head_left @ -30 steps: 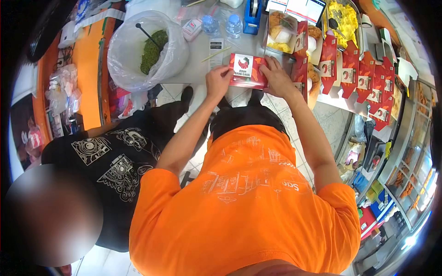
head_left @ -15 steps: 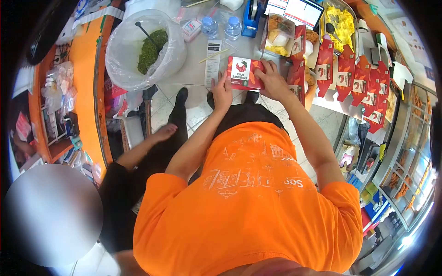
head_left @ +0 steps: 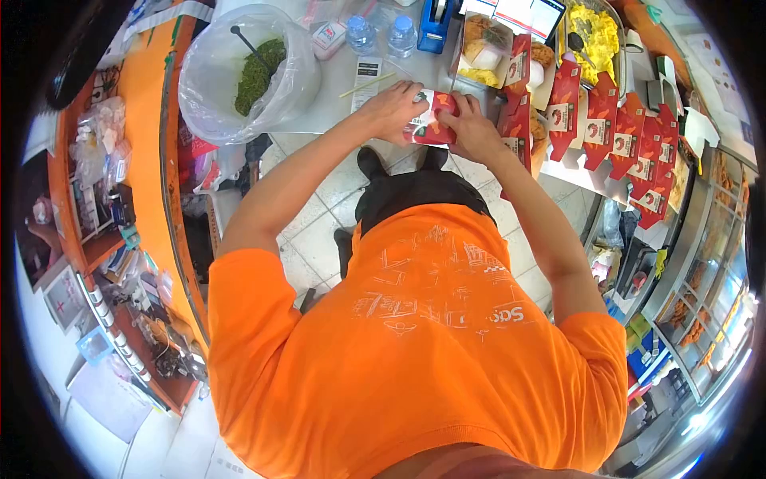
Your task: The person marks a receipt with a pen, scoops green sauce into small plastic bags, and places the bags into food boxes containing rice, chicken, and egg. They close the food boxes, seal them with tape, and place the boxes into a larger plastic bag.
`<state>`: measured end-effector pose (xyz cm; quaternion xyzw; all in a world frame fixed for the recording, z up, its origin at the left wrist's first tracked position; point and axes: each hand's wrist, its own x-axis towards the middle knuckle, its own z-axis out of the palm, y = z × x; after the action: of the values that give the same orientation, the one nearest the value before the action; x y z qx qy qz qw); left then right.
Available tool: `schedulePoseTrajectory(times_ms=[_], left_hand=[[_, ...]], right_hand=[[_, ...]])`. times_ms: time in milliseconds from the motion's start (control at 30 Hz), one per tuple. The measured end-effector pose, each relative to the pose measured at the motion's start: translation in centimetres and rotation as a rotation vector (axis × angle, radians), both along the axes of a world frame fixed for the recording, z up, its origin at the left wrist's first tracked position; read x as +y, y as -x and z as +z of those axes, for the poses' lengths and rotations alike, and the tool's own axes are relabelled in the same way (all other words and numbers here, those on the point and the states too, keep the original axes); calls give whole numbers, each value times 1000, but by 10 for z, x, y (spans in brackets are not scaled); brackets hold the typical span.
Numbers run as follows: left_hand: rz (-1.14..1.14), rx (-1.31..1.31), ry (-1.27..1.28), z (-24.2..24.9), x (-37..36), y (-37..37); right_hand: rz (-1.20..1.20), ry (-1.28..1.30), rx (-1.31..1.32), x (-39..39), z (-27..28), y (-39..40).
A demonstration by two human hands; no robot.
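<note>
A red and white printed food box (head_left: 436,120) is at the front edge of the grey counter (head_left: 335,108), with both hands closed around it. My left hand (head_left: 396,110) grips its left side, the fingers bent over the top edge. On the right side my right hand (head_left: 472,128) holds the box, thumb against its front face. A paper receipt (head_left: 367,76) with wooden chopsticks (head_left: 369,85) on it lies just beyond my left hand. Close to my right hand stand open red boxes (head_left: 515,120) with food inside.
At the left stands a bag-lined tub (head_left: 209,96) of chopped greens with a dark-handled utensil. Two water bottles (head_left: 401,36) and a blue tape dispenser (head_left: 436,28) are at the back. A tray of yellow food (head_left: 592,40) and several red boxes (head_left: 600,132) fill the right side.
My left hand has moved from the box's left edge up over its top, covering part of the print. The other person at the left has gone out of view.
</note>
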<state>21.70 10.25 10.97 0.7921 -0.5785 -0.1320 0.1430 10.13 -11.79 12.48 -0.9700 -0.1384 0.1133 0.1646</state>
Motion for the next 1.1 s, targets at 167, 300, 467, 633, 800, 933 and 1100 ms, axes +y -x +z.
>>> schedulePoseTrajectory(times_ms=[167, 300, 467, 633, 800, 933, 1100], left_hand=[[-21, 20, 189, -24, 11, 2], [-52, -46, 293, -37, 15, 3], [-72, 208, 174, -12, 13, -10], [-146, 27, 140, -19, 11, -12], [-137, 6, 196, -26, 13, -12], [-118, 21, 193, -18, 7, -10], [16, -37, -97, -14, -11, 7]], right_hand=[[-27, -47, 10, 0, 2, 4], [-28, -10, 54, -1, 2, 6], [-4, -7, 59, -5, -1, 3], [37, 116, 243, -3, 8, -9], [98, 51, 388, -11, 23, -23], [71, 28, 300, -9, 22, -17], [-195, -82, 88, 35, 51, -27]])
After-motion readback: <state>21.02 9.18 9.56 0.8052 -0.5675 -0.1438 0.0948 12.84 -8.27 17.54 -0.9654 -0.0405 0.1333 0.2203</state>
